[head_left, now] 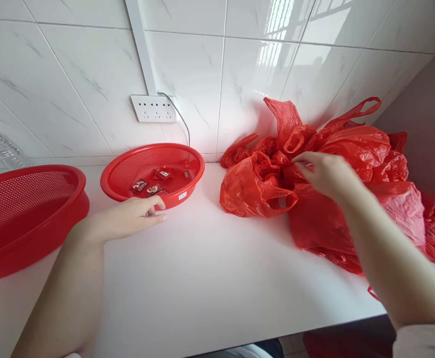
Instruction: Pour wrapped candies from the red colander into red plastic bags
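Note:
My left hand (pixel 133 215) rests on the white counter (pixel 202 278) with its fingertips at the front rim of a small red perforated basket (pixel 191 185). Several small wrapped candies (pixel 154 183) lie inside that basket. My right hand (pixel 324 173) reaches into a heap of crumpled red plastic bags (pixel 355 149) at the right, its fingers pinched on a fold of bag. The hand is slightly blurred.
A larger red perforated basket (pixel 23 219) stands at the far left edge of the counter. A white wall socket (pixel 153 108) with a thin cable hangs on the tiled wall behind the small basket. The counter's front edge runs along the bottom right.

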The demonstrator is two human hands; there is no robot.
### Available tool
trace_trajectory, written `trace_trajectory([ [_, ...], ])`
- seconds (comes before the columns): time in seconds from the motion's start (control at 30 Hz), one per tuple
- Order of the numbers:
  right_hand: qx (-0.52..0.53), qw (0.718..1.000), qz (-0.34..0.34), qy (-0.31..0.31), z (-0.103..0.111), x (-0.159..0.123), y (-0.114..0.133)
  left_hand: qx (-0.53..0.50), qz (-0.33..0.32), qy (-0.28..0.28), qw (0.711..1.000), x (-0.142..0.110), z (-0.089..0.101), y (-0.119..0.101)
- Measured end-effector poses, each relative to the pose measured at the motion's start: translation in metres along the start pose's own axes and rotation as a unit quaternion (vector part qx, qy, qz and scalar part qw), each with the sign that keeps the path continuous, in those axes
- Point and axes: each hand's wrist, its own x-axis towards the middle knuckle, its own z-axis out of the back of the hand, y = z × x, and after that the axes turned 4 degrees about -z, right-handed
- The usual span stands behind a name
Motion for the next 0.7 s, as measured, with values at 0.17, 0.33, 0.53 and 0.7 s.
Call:
trace_trajectory([
  [0.17,0.055,0.983,-0.074,0.158,-0.085,0.031,0.067,-0.041,-0.035,0.008,0.999,-0.004,-0.001,0.005],
  [0.33,0.084,0.975,-0.172,0.114,-0.103,0.045,0.073,-0.028,-0.035,0.007,0.999,-0.010,-0.001,-0.001],
  [0.53,0.220,0.959,-0.136,-0.117,-0.082,0.042,0.062,-0.005,-0.049,0.019,0.999,-0.006,-0.005,-0.011],
  [0.7,0.487,0.872,-0.046,0.032,-0.078,0.053,0.052,-0.015,-0.057,0.019,0.998,0.000,-0.008,-0.008],
])
